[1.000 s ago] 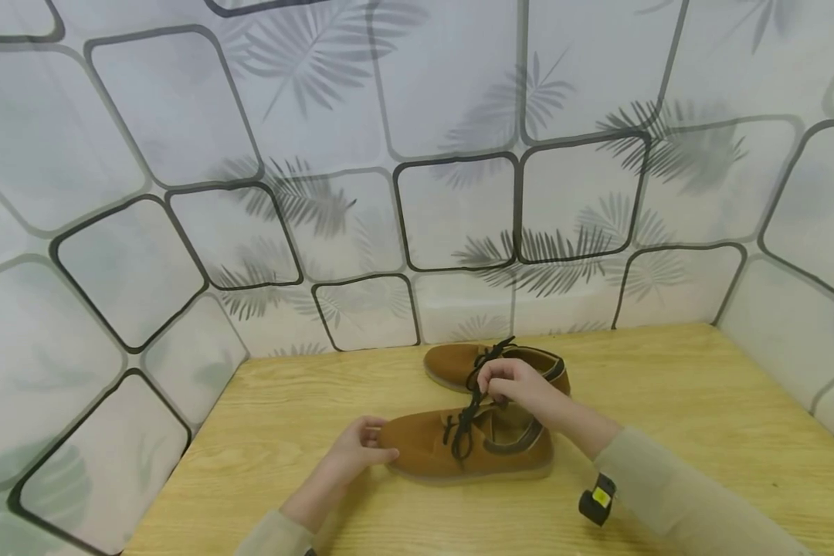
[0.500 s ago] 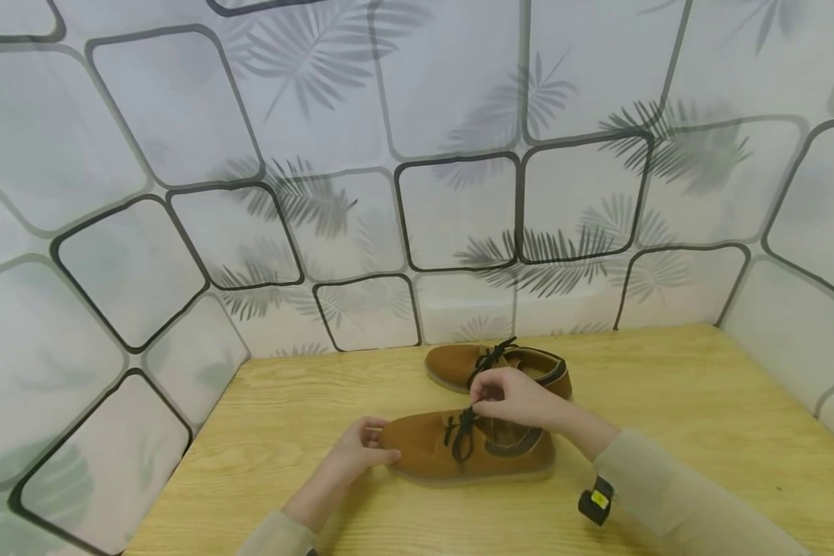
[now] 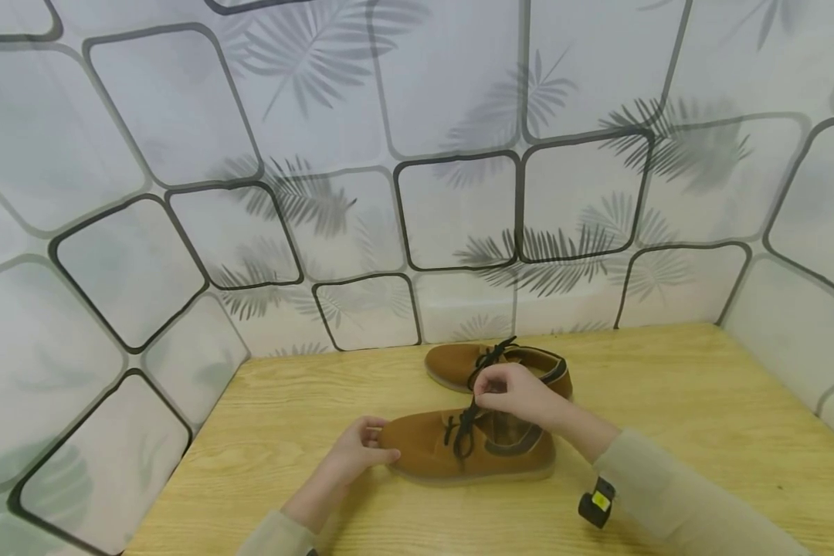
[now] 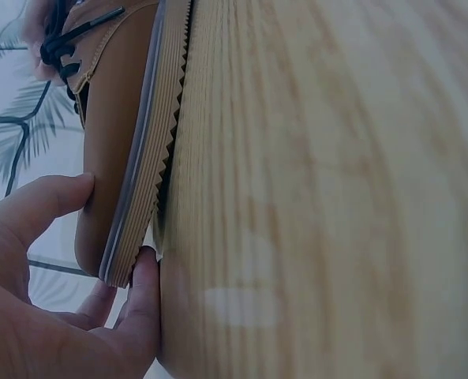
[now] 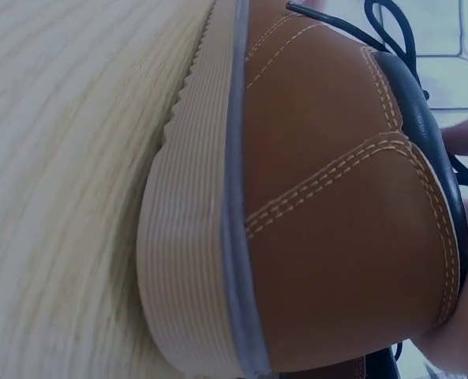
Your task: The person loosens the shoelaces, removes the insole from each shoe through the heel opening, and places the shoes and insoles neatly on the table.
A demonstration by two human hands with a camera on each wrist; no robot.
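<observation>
A brown lace-up shoe stands on its sole, toe to the left. My left hand grips its toe; in the left wrist view the thumb presses the upper while fingers reach under the sole. Above the tongue, my right hand pinches one end of the black shoelace, which is tied with a loop hanging over the near side. The right wrist view has the stitched heel large in front, with only part of the right hand showing behind the dark collar. The pinched lace tip is hidden by the fingers.
A matching brown shoe with a tied black lace stands just behind, partly covered by the right hand. Both are on a yellow wood-grain table. A patterned wall covering rises behind the table and along its sides.
My right hand has come down slightly and left toward the near shoe, so less lace shows between fingers and knot. The left hand and both shoes have stayed put.
</observation>
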